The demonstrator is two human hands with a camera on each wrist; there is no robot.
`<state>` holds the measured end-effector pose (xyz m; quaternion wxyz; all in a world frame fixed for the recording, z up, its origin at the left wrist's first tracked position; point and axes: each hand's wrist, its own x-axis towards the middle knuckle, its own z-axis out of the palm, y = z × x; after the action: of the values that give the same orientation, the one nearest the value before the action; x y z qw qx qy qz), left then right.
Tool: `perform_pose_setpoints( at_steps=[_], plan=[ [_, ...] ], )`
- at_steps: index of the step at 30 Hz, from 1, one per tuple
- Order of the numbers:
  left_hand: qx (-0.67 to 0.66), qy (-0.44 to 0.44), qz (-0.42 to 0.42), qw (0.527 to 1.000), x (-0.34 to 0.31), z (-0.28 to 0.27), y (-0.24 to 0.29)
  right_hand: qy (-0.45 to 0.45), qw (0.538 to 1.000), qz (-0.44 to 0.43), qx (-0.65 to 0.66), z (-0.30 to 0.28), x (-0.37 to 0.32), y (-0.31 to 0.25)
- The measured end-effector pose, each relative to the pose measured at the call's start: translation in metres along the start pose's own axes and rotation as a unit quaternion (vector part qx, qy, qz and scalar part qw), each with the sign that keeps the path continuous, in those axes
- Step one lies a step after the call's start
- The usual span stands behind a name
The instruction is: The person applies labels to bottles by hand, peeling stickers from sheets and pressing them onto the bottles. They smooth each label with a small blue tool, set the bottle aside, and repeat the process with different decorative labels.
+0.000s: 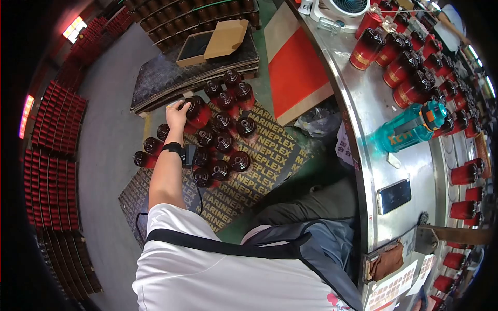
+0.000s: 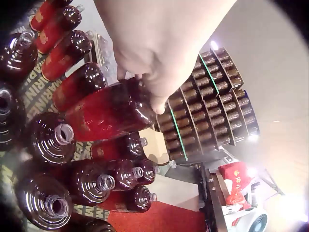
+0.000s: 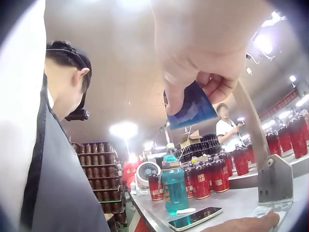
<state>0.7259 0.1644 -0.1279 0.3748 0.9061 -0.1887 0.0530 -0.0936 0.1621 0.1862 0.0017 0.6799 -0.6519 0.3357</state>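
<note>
Floor [image 1: 104, 129] of grey concrete fills the left of the head view. Racks of red bottles [image 1: 52, 155] line its far side, too many to count. One steel counter [image 1: 363, 103] curves down the right side. Between them, one brown board [image 1: 259, 166] printed MARINEPLEX lies on the floor. Beyond its far edge, a stack of darker boards [image 1: 171, 78] carries one open cardboard box [image 1: 212, 41]. One person in a white shirt [image 1: 207, 269] and dark apron leans over the brown board.

About twelve dark glass bottles [image 1: 224, 142] stand on the brown board, upright and close together, mouths open. Three more, the side bottles [image 1: 153, 145], sit at the board's left edge and seem to lie on their sides. The left hand [image 1: 176, 115] reaches to the board's far left edge. Its grip is clamped on one tilted red bottle [image 1: 199, 113], with the fingers curled over one end; which end, I cannot tell.

Red capped bottles [image 1: 410, 67] with black tops crowd the counter's far and right edges, well over twenty of them. Near the counter's left edge stands one teal water bottle [image 1: 410, 127]. One dark phone [image 1: 393, 196] lies flat closer to the person. One small white fan [image 1: 340, 10] stands at the counter's far end. The right hand [image 3: 207, 43] is raised clear of the counter. Its grip is pinched on one small blue card [image 3: 190, 108], between thumb and fingers.
</note>
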Motion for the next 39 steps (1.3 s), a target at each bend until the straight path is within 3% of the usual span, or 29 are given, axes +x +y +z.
perform_pose_setpoints(
  at_steps=[6, 12, 14, 16, 18, 19, 20, 21, 22, 23, 24, 25, 26, 27, 28, 29, 30, 31, 32, 34, 35, 36, 38, 39],
  plan=[
    [0.019, -0.02, -0.038, 0.999, 0.002, 0.039, -0.028, -0.048, 0.997, 0.02, 0.061, 0.009, -0.008, 0.024],
    [0.079, -0.079, -0.12, 0.987, 0.004, 0.069, -0.035, -0.101, 0.992, -0.071, 0.029, 0.026, 0.004, 0.001],
    [0.092, -0.074, -0.114, 0.986, -0.006, 0.066, -0.011, -0.116, 0.989, -0.094, 0.012, 0.027, 0.007, -0.006],
    [0.108, -0.069, -0.107, 0.986, -0.01, 0.07, -0.012, -0.134, 0.984, -0.114, -0.003, 0.028, 0.01, -0.011],
    [0.153, -0.08, -0.005, 0.985, -0.004, 0.077, -0.029, -0.158, 0.974, -0.154, -0.06, 0.026, 0.008, -0.011],
    [0.194, -0.069, 0.083, 0.975, -0.012, 0.07, -0.021, -0.146, 0.977, -0.143, -0.068, 0.028, 0.005, -0.001],
    [0.186, -0.101, 0.126, 0.969, -0.008, 0.07, -0.033, -0.142, 0.987, -0.059, -0.039, 0.033, -0.003, 0.018],
    [0.141, -0.105, 0.102, 0.979, -0.019, 0.061, -0.017, -0.12, 0.992, 0.029, -0.01, 0.029, -0.017, 0.028],
    [0.086, -0.133, 0.021, 0.987, -0.027, 0.055, -0.001, -0.117, 0.992, 0.053, 0.006, 0.036, -0.01, 0.001],
    [0.071, -0.142, 0.025, 0.987, -0.014, 0.068, -0.026, -0.088, 0.995, 0.052, 0.019, 0.043, -0.004, -0.014],
    [0.077, -0.132, 0.05, 0.987, -0.003, 0.078, -0.048, -0.116, 0.992, 0.051, 0.015, 0.036, -0.005, -0.004],
    [0.144, -0.169, 0.105, 0.969, 0.011, 0.081, -0.059, -0.098, 0.995, 0.019, 0.008, 0.039, -0.003, -0.007],
    [0.216, -0.185, 0.091, 0.954, 0.023, 0.086, -0.068, -0.087, 0.996, 0.022, 0.023, 0.04, -0.003, -0.007],
    [0.132, -0.188, 0.092, 0.969, 0.031, 0.087, -0.075, -0.101, 0.995, 0.017, 0.016, 0.036, -0.002, -0.006],
    [0.207, -0.149, 0.097, 0.962, 0.033, 0.083, -0.061, -0.106, 0.994, 0.011, 0.038, 0.032, -0.002, -0.005],
    [0.254, -0.065, 0.047, 0.964, 0.028, 0.076, -0.037, -0.095, 0.994, 0.021, 0.048, 0.031, -0.005, 0.0],
    [0.159, -0.014, 0.099, 0.982, 0.047, 0.083, -0.041, -0.086, 0.994, 0.03, 0.063, 0.029, -0.01, 0.005],
    [0.129, 0.031, 0.076, 0.988, 0.046, 0.079, 0.001, -0.065, 0.995, 0.037, 0.063, 0.025, -0.015, 0.01],
    [0.057, 0.014, 0.075, 0.995, 0.035, 0.073, 0.041, -0.071, 0.995, 0.04, 0.064, 0.022, -0.018, 0.014],
    [-0.157, -0.045, 0.222, 0.961, 0.022, 0.066, 0.107, -0.072, 0.994, 0.04, 0.074, 0.019, -0.022, 0.022],
    [-0.159, -0.037, 0.228, 0.96, -0.005, 0.037, 0.154, -0.072, 0.993, 0.043, 0.085, 0.019, -0.025, 0.029],
    [-0.4, -0.201, 0.206, 0.87, -0.079, 0.0, 0.256, -0.075, 0.992, 0.045, 0.096, 0.018, -0.028, 0.034],
    [-0.452, -0.306, 0.337, 0.767, -0.154, -0.055, 0.344, -0.061, 0.991, 0.037, 0.11, 0.019, -0.031, 0.04],
    [-0.497, -0.352, 0.404, 0.683, -0.185, -0.075, 0.374, -0.051, 0.991, 0.032, 0.117, 0.018, -0.033, 0.043]
  ],
)
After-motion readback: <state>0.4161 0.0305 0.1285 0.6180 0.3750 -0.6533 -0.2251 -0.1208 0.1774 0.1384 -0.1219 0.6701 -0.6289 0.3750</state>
